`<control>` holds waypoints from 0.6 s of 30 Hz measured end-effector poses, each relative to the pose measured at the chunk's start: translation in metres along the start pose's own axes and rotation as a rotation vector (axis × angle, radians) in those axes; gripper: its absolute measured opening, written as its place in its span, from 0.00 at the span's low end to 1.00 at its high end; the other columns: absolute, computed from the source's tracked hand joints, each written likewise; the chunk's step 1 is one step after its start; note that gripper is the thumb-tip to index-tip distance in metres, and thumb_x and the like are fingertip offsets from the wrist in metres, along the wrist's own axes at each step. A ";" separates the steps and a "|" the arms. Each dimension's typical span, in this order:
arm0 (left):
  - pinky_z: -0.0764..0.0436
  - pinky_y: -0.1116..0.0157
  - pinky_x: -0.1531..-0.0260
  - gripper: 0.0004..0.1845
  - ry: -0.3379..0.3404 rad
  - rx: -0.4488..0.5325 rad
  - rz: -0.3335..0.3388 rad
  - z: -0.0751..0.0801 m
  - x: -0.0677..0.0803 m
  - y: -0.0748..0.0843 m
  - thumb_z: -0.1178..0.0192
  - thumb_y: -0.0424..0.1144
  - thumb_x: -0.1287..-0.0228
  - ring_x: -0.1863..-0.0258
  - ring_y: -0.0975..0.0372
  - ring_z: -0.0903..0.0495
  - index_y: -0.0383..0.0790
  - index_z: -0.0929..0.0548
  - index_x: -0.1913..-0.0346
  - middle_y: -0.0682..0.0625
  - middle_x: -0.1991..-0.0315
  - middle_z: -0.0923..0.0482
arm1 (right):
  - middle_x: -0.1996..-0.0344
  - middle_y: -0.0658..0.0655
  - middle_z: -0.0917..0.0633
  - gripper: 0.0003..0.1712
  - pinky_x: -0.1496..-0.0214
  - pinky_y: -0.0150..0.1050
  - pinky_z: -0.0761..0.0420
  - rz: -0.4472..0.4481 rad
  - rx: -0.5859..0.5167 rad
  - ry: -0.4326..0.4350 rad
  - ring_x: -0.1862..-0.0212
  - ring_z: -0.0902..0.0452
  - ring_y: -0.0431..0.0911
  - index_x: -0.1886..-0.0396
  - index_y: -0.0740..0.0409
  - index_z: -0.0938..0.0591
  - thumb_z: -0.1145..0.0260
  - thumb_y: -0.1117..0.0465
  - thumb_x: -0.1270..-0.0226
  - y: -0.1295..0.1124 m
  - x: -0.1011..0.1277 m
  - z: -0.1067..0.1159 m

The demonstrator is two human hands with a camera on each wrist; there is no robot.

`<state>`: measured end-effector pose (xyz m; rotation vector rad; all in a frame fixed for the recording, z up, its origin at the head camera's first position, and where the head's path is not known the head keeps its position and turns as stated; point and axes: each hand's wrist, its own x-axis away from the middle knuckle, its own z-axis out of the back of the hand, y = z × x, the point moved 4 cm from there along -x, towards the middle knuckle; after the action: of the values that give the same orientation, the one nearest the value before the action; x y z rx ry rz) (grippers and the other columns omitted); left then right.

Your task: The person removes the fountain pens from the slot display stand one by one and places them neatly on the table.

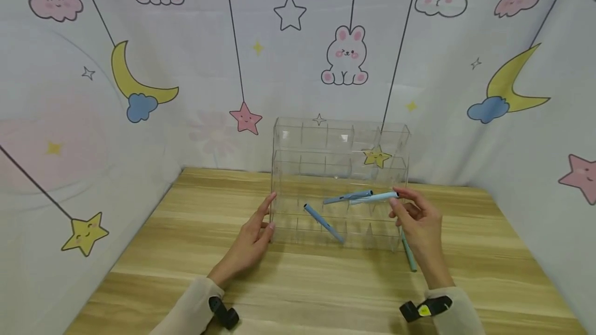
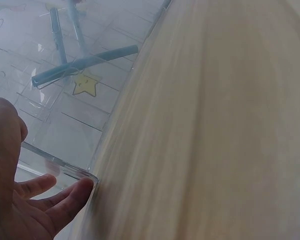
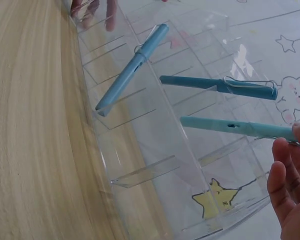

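Right hand [image 1: 419,224] grip pinching light-blue pen [image 1: 372,198], long axis horizontal, pointing left, left hand [image 1: 253,237] relaxed.

I see the acrylic compartment organizer [image 1: 340,169] standing at the middle of the frame, on the far half of the wooden table [image 1: 186,252], with the backdrop curtain [image 1: 298,66] behind it. My left hand [image 1: 253,237] rests against its lower left corner; my right hand [image 1: 416,221] sits at its right side, pinching a pen [image 1: 374,198]. Two more pens lie inside: one [image 1: 346,197] just left of the held pen, another [image 1: 323,223] slanting lower, toward the center front. A fourth pen [image 1: 408,255] lies on the table beneath my right hand.
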<state>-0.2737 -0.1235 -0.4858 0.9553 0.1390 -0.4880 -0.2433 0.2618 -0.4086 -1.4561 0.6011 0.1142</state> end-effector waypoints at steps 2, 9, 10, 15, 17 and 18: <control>0.10 0.58 0.53 0.41 0.000 -0.002 -0.003 0.000 0.000 0.000 0.48 0.36 0.15 0.41 0.43 0.13 0.65 0.54 0.12 0.32 0.20 0.34 | 0.59 0.46 0.11 0.16 0.76 0.28 0.21 0.008 -0.001 0.008 0.75 0.16 0.38 0.42 0.72 0.14 0.30 0.73 0.28 -0.001 0.000 -0.001; 0.10 0.56 0.52 0.41 -0.005 0.005 0.005 0.000 0.000 0.001 0.48 0.35 0.15 0.40 0.42 0.14 0.63 0.53 0.11 0.32 0.20 0.35 | 0.61 0.46 0.12 0.15 0.75 0.28 0.21 0.024 0.006 0.009 0.75 0.17 0.38 0.43 0.73 0.15 0.31 0.73 0.26 -0.008 -0.001 0.001; 0.09 0.55 0.52 0.41 -0.004 0.004 0.005 0.000 0.000 0.001 0.48 0.35 0.15 0.40 0.42 0.14 0.63 0.53 0.11 0.32 0.20 0.35 | 0.62 0.46 0.12 0.15 0.75 0.28 0.21 0.028 0.013 0.011 0.76 0.17 0.37 0.43 0.72 0.14 0.31 0.73 0.26 -0.010 -0.001 0.001; 0.09 0.54 0.52 0.42 0.000 -0.002 -0.010 0.000 0.000 0.001 0.48 0.33 0.16 0.40 0.41 0.13 0.64 0.53 0.12 0.32 0.19 0.36 | 0.62 0.47 0.13 0.15 0.74 0.27 0.21 0.046 0.017 0.030 0.76 0.17 0.37 0.43 0.74 0.15 0.31 0.73 0.26 -0.016 -0.002 0.005; 0.09 0.54 0.52 0.42 0.000 -0.001 -0.022 0.000 -0.001 0.001 0.48 0.33 0.16 0.40 0.41 0.14 0.64 0.53 0.11 0.33 0.18 0.37 | 0.62 0.47 0.13 0.15 0.74 0.27 0.21 0.056 0.009 0.035 0.75 0.17 0.37 0.44 0.76 0.16 0.31 0.73 0.26 -0.019 -0.002 0.006; 0.09 0.55 0.53 0.41 -0.001 0.000 -0.027 0.000 -0.001 0.001 0.48 0.34 0.16 0.40 0.40 0.14 0.63 0.53 0.11 0.33 0.18 0.37 | 0.61 0.47 0.13 0.15 0.74 0.27 0.21 0.063 0.007 0.035 0.75 0.16 0.37 0.44 0.76 0.16 0.31 0.73 0.26 -0.019 -0.003 0.007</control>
<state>-0.2741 -0.1228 -0.4850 0.9539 0.1517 -0.5134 -0.2350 0.2665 -0.3901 -1.4350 0.6755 0.1369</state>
